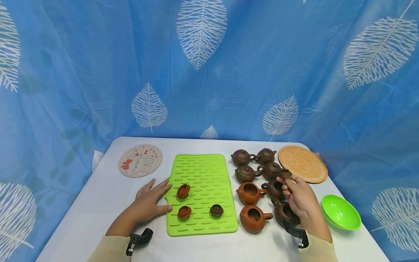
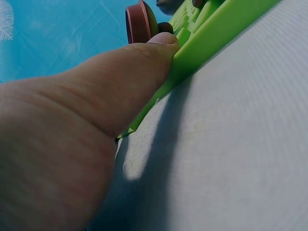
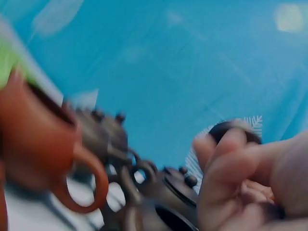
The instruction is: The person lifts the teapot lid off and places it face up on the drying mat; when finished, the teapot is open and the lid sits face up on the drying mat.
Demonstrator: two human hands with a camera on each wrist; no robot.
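My left hand lies with spread fingers at the left edge of a green mat; its thumb touches the mat's rim. On the mat lie two reddish-brown teapot lids, one lid behind the other lid, and a dark brown lid. My right hand pinches a dark teapot lid between thumb and fingers, above the dark teapots. Two dark teapots, one beneath it and one nearer me, have no lids. Two orange-brown teapots also stand lidless.
Several lidded dark teapots stand at the back of the group. A round orange mat lies behind right, a green bowl stands at the right edge, and a round bunny-print mat lies at back left.
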